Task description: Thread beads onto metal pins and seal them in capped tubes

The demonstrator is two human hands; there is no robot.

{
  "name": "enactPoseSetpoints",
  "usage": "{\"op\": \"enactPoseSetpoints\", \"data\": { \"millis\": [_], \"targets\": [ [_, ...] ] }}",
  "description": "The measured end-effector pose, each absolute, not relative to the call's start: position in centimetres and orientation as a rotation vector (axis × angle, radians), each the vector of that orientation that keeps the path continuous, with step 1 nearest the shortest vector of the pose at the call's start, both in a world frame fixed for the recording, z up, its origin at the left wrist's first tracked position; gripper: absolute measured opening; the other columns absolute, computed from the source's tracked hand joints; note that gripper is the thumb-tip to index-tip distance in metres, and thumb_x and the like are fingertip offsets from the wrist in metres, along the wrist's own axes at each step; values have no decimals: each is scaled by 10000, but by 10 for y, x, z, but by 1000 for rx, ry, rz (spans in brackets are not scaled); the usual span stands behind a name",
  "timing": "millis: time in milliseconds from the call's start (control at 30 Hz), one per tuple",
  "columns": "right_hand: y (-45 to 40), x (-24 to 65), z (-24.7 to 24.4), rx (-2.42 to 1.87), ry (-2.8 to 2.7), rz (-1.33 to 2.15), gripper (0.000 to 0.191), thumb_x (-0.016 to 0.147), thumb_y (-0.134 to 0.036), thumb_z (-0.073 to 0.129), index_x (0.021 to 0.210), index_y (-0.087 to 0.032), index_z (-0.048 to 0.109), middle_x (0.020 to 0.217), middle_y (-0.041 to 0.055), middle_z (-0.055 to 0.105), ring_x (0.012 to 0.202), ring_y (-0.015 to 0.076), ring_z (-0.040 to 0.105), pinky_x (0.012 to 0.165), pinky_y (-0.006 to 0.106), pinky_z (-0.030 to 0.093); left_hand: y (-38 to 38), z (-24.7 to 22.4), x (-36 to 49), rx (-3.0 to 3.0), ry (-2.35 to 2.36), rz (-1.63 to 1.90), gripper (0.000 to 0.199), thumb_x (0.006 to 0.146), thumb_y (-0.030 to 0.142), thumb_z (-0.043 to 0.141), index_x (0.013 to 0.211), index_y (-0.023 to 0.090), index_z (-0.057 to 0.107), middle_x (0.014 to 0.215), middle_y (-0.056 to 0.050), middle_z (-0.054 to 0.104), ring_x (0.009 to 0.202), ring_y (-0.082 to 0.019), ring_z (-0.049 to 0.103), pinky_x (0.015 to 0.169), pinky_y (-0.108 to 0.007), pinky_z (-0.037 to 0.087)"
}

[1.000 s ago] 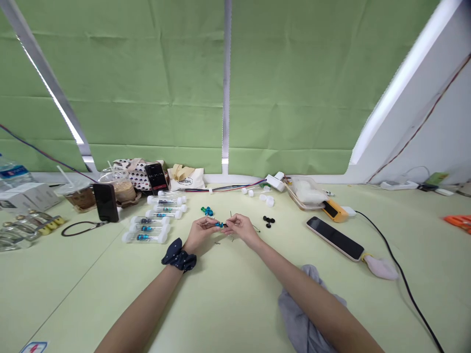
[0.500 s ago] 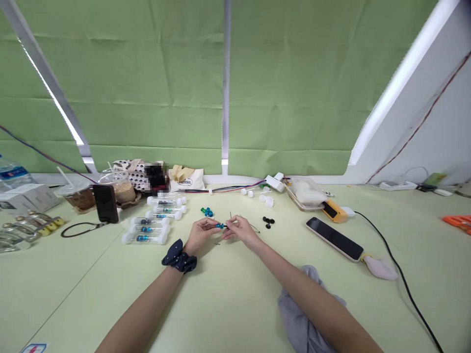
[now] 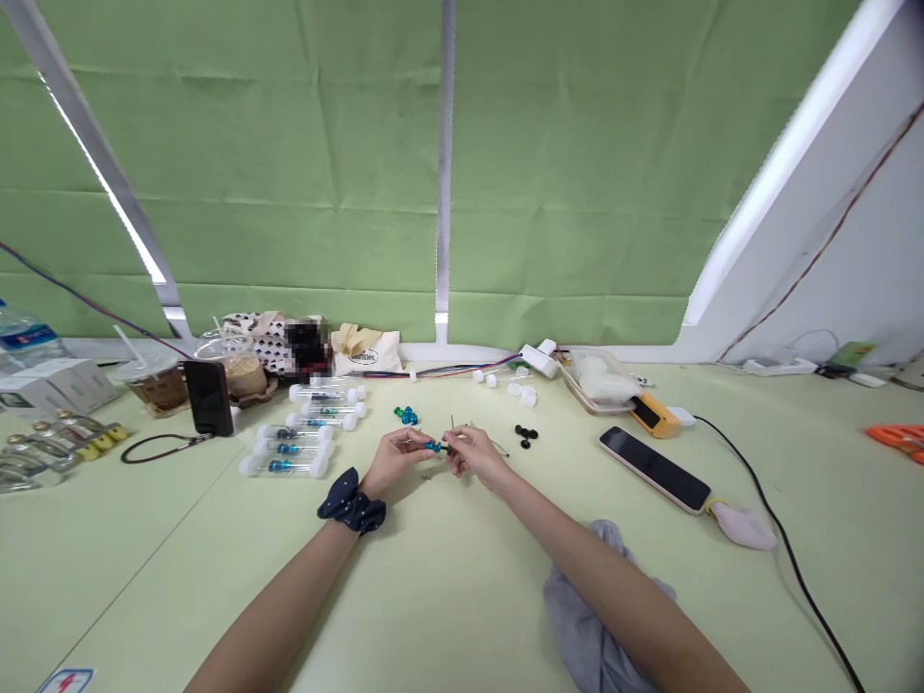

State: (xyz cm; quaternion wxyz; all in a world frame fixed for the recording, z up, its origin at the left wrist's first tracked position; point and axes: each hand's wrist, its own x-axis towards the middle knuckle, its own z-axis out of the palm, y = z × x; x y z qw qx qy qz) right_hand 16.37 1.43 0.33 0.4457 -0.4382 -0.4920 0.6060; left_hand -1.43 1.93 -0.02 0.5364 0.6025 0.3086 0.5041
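A small workshop, by its look, centers on a pale bench (image 3: 433, 606), with capped clear tubes (image 3: 284, 467) and small black parts (image 3: 525, 444) on it, wires (image 3: 462, 368) along its far edge and green blinds (image 3: 577, 192) behind it.

The head camera looks forward, down onto the table (image 3: 433, 587)

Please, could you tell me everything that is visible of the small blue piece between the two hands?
The small blue piece looks shiny, its material uncertain, with an uneven outline. It lies roughly level over the pale green table. The left hand pinches its left end and partly covers it. At its other end is a dark part in the right hand; whether they are joined is too small to tell.
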Motion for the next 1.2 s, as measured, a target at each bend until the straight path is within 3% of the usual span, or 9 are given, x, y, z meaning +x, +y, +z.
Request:
{"op": "enactPoseSetpoints", "data": {
  "millis": [100,267,500,700,833,1033,1200],
  "targets": [
    [14,164,4,-1077,-1224,1499,390,697,-542,606,791,-183,488,505,-32,569,343,107,514,348,216,409,20,-1,-15,1431,755,1214,205,597,195,772,747,133,647,863,-79,662,834,-203,623,816,-386,481],
    [12,167,8,-974,-1279,1545,438,593,-458,733,832,-188,485,582,-30,608,428,115,571,419,219,451,23,-2,-17,1402,811,1270,227,590,220,776,757,135,647,866,-82,661,824,-209,621,822,-413,480],
    [16,167,5,-1149,-1293,1536,416,732,-544,577,614,-146,552,507,10,573,382,100,522,376,214,415,18,2,-13,1427,758,1233,240,567,248,791,716,131,645,829,-79,664,814,-219,630,824,-436,483],
    [14,167,10,-1037,-1218,1536,351,699,-483,646,835,-175,547,578,4,623,447,133,580,442,252,478,17,3,-12,1401,805,1255,262,551,268,800,723,135,654,832,-85,670,819,-233,634,809,-432,490],
    [13,170,10,-937,-1246,1579,389,619,-417,735,830,-158,537,633,19,651,522,136,620,534,265,514,19,2,-14,1385,845,1295,264,552,273,800,727,138,657,827,-79,672,785,-215,632,783,-415,492],
    [15,170,7,-1112,-1298,1600,420,710,-542,603,669,-125,566,525,25,599,393,103,543,383,207,429,16,5,-12,1402,780,1255,234,559,236,795,707,132,647,826,-73,669,813,-203,628,802,-385,488],
    [17,166,4,-1097,-1254,1468,313,711,-468,629,762,-167,558,510,-21,579,375,96,512,364,202,412,13,6,-8,1408,740,1195,251,563,251,791,721,124,643,812,-84,673,778,-213,635,788,-406,494]
  ]
}}
